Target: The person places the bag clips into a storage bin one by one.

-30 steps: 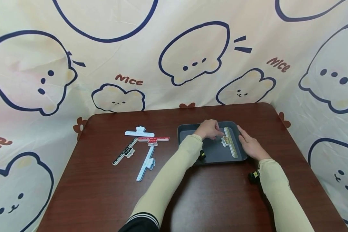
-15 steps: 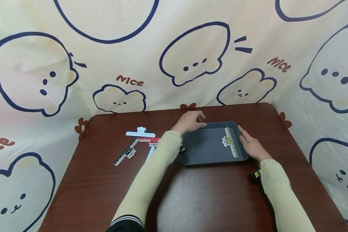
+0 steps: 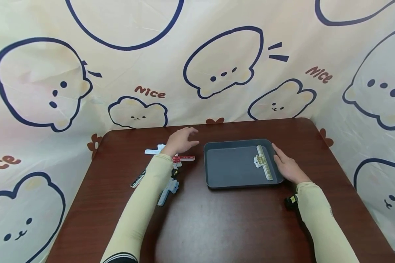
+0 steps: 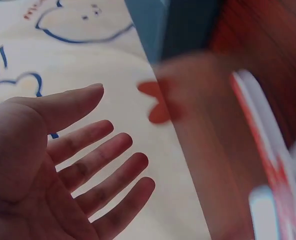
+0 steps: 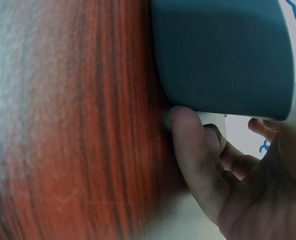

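My left hand (image 3: 180,141) hovers over the left group of ruler-edged clips, fingers apart and holding nothing; its open palm (image 4: 33,175) shows in the left wrist view. Below it lie a red clip (image 3: 185,158), a light-blue clip (image 3: 167,191), a black clip (image 3: 138,179) and a white-blue clip (image 3: 151,151), partly covered by hand and sleeve. A gold ruler clip (image 3: 265,163) lies at the right side of the grey tray (image 3: 230,182). My right hand (image 3: 289,166) rests against the tray's right wall, thumb (image 5: 190,145) at its edge in the right wrist view.
The brown table (image 3: 237,223) has rounded far corners. A cloth (image 3: 217,54) printed with cartoon figures hangs behind it and along both sides. The tray stands right of the clip group, with a strip of table between them.
My left hand has swung left from above the tray, past its far left corner, to over the clips. The right hand stays at the tray's side, and the gold clip lies still.
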`<state>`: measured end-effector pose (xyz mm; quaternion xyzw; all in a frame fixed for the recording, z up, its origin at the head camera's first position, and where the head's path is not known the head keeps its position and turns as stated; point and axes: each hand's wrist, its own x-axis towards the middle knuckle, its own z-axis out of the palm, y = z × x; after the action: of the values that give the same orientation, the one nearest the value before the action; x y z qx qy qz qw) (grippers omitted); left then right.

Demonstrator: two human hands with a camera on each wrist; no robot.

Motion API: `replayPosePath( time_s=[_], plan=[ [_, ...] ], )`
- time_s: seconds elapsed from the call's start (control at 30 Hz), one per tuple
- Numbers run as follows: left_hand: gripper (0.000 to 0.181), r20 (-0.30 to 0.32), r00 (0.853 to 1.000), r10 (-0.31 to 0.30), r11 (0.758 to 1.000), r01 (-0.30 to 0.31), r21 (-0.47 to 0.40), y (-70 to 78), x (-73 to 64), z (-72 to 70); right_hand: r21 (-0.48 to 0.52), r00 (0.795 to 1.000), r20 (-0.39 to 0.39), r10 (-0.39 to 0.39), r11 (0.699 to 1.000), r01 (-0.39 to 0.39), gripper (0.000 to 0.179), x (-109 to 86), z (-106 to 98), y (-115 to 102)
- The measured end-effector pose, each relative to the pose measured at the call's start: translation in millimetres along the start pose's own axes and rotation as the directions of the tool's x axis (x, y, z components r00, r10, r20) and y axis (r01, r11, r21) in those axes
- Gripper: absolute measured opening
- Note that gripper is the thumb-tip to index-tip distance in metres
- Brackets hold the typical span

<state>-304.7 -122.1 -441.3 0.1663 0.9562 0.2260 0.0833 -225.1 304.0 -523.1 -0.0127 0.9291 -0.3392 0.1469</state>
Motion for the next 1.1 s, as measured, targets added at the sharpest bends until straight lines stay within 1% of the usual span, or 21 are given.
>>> replayPosePath(
  time_s=[0.13,0.33,0.53,0.63,0.73,0.83,0.97,1.1],
  plan=[
    [0.053,0.005,0.999,-0.041,0.999,0.041,0.026,-27.3,-14.1,-6.4,-0.007,1.000,-0.002,-0.025,1.000,0.025,0.061,0.9,1,1],
    [0.055,0.023,0.997,-0.077,0.997,0.077,0.008,-63.0,-30.1,-8.4,0.000,1.000,0.005,-0.012,1.000,0.012,0.061,1.4,2,3],
    [0.056,0.005,0.993,-0.119,0.992,0.118,0.049,-95.1,-36.6,-7.1,0.005,1.000,0.011,-0.018,1.000,0.018,0.061,0.6,0,1],
    [0.055,0.004,0.989,-0.148,0.987,0.148,0.056,-107.7,-37.8,-6.8,0.003,1.000,0.008,-0.015,1.000,0.015,0.061,0.4,0,0],
    [0.055,0.007,0.984,-0.178,0.983,0.177,0.047,-116.5,-38.7,-6.3,-0.002,1.000,0.008,-0.007,1.000,0.007,0.061,0.4,-1,0],
    [0.054,0.014,0.981,-0.196,0.980,0.195,0.042,-121.7,-39.7,-6.3,-0.005,1.000,0.011,0.002,1.000,-0.001,0.061,0.5,-2,0],
    [0.051,0.020,0.980,-0.197,0.979,0.196,0.054,-124.7,-41.0,-6.9,-0.003,1.000,0.013,0.007,1.000,-0.007,0.061,0.4,-2,-1],
    [0.047,0.019,0.978,-0.206,0.977,0.205,0.062,-124.0,-42.0,-8.1,0.005,1.000,0.011,0.006,1.000,-0.006,0.061,0.4,-1,-1]
  ],
)
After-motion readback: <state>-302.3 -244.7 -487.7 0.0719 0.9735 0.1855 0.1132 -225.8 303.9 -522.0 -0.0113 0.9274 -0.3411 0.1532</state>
